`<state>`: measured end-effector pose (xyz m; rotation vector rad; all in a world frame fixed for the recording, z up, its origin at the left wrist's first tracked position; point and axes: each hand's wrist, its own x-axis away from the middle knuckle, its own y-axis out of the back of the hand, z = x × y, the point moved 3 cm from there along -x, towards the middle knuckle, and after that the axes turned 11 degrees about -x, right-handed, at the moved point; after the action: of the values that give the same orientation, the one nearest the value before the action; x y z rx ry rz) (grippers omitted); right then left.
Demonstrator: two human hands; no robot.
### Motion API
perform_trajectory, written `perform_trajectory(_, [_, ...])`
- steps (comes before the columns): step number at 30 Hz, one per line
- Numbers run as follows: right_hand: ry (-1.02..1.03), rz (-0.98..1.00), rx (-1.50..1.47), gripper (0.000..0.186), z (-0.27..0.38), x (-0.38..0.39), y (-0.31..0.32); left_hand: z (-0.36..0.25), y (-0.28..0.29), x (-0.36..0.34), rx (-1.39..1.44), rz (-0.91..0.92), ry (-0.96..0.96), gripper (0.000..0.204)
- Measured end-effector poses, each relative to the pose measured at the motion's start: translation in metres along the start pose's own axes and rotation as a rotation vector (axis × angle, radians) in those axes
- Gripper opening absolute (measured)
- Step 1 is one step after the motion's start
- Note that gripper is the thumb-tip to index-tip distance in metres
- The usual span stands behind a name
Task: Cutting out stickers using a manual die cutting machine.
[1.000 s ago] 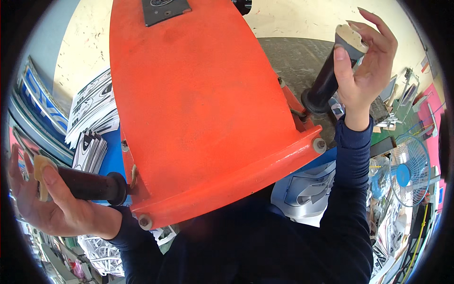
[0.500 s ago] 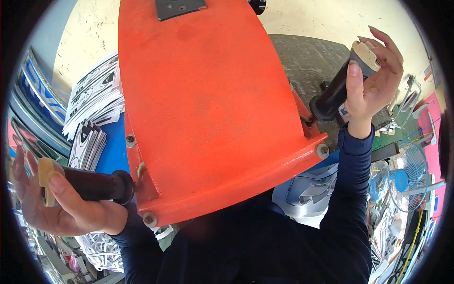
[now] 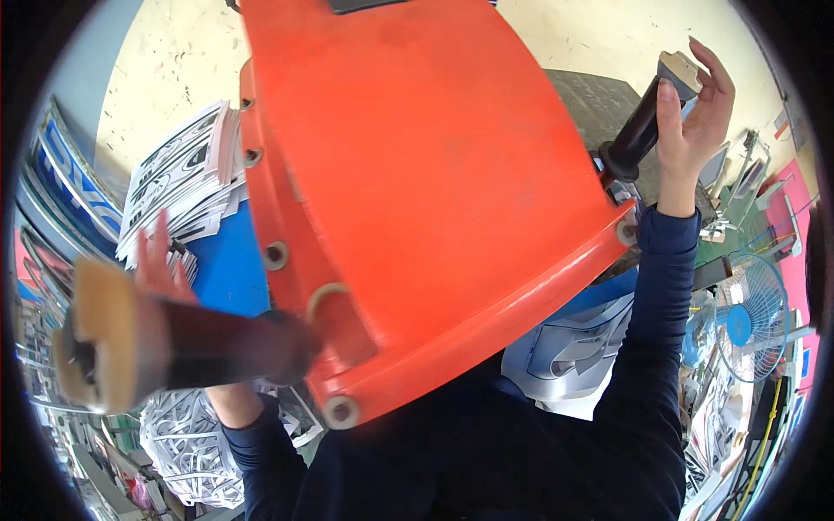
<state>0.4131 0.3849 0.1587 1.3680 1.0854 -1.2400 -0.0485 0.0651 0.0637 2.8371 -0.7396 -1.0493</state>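
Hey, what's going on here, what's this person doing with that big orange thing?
A person in dark blue sleeves holds a large orange panel by two black handles. The right hand grips the right handle, raised high. The left hand sits behind the blurred left handle, close to the camera. Stacks of printed sheets lie on a blue surface below.

Head view — downward, close-in
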Motion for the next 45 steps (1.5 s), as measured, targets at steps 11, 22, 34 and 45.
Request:
perform_trajectory(11, [-0.383,-0.044,0.541,0.071,-0.016,0.008,0.028,0.010,-0.014,0.055,-0.308,0.554,-0.232,0.074])
perform_trajectory(22, [-0.952,-0.065,-0.820,0.054,0.056,0.018,-0.012,0.018,-0.018,0.064,-0.523,0.713,-0.158,0.059])
perform_trajectory(34, [-1.045,-0.418,-0.574,0.018,-0.120,0.029,0.014,0.017,-0.018,0.063,-0.506,0.750,-0.158,0.066])
perform_trajectory(45, [-0.942,-0.328,-0.048,0.037,-0.177,0.039,0.017,0.010,-0.016,0.062,-0.487,0.800,-0.192,0.077])
